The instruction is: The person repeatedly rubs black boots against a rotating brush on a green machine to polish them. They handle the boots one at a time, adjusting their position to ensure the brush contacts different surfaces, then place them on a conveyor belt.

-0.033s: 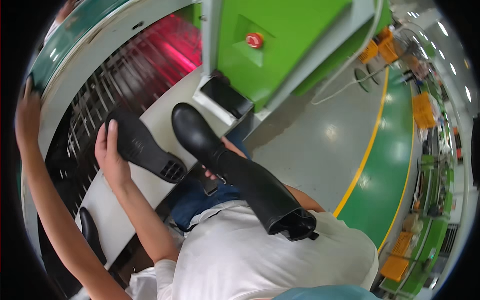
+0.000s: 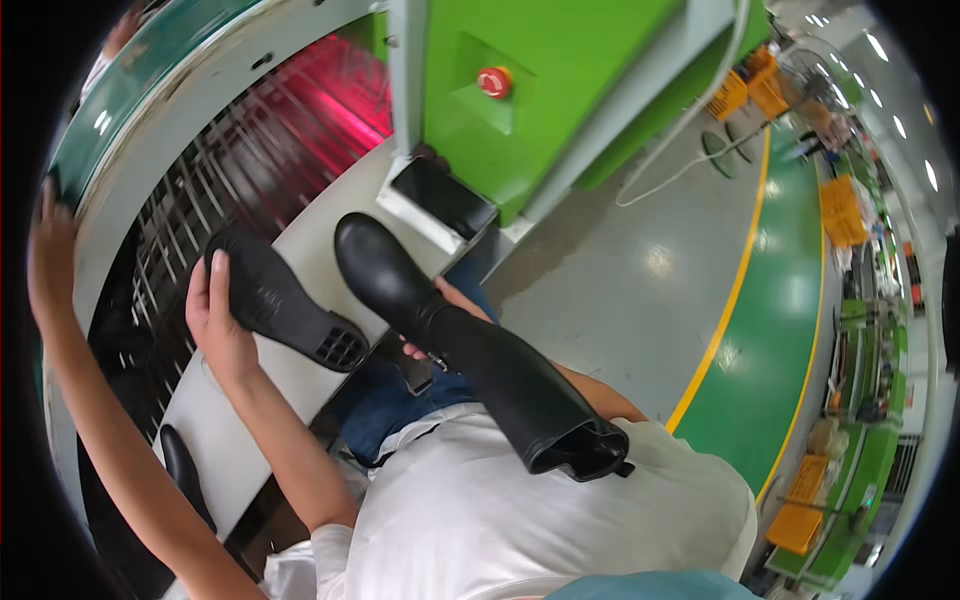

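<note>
My left hand (image 2: 222,325) is closed around the edge of a black rubber sole (image 2: 283,300), thumb side up, holding it tread-up over the white ledge (image 2: 240,440) in front of me. The sole lies slantwise, its heel end with the grid pattern pointing near and right. My right hand (image 2: 440,320) is mostly hidden behind a tall black boot (image 2: 470,350); only some fingers show, gripping the boot about the ankle. The boot lies across my lap, toe pointing far and left, its open shaft toward my chest. Left of the ledge runs a rack conveyor (image 2: 200,190), glowing red at its far end. Another person's hand (image 2: 50,260) rests on the conveyor's rim at the far left. Beyond the boot stands a green machine (image 2: 560,80) with a red button (image 2: 493,81).
</note>
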{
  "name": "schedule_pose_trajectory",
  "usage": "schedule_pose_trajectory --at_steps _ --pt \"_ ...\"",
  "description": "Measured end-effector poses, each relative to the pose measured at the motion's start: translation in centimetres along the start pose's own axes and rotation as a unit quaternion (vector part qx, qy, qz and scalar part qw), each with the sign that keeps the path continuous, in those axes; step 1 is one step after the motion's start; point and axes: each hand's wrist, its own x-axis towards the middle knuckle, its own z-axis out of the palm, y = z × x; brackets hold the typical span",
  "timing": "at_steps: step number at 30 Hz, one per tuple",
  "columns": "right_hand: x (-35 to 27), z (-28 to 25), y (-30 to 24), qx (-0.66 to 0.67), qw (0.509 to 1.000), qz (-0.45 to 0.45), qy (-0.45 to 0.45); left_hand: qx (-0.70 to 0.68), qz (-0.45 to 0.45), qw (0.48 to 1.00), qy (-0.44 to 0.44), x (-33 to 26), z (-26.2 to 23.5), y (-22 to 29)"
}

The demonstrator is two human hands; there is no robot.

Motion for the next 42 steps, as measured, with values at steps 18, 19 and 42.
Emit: schedule_pose_trajectory --at_steps 18,19,42 --pt "-0.6 5.3 1.8 -0.051 0.985 -0.115 -0.117 -0.068 0.065 0.981 -0.168 -1.7 -1.0 0.7" --pt "-0.5 5.9 1.8 -0.085 0.98 -0.131 -0.126 -0.081 0.057 0.979 -0.18 -2.2 -0.7 1.1" --pt "-0.9 8.3 4.5 -0.289 0.903 -0.287 -0.136 -0.001 0.124 0.987 -0.1 -6.6 2.5 2.1"
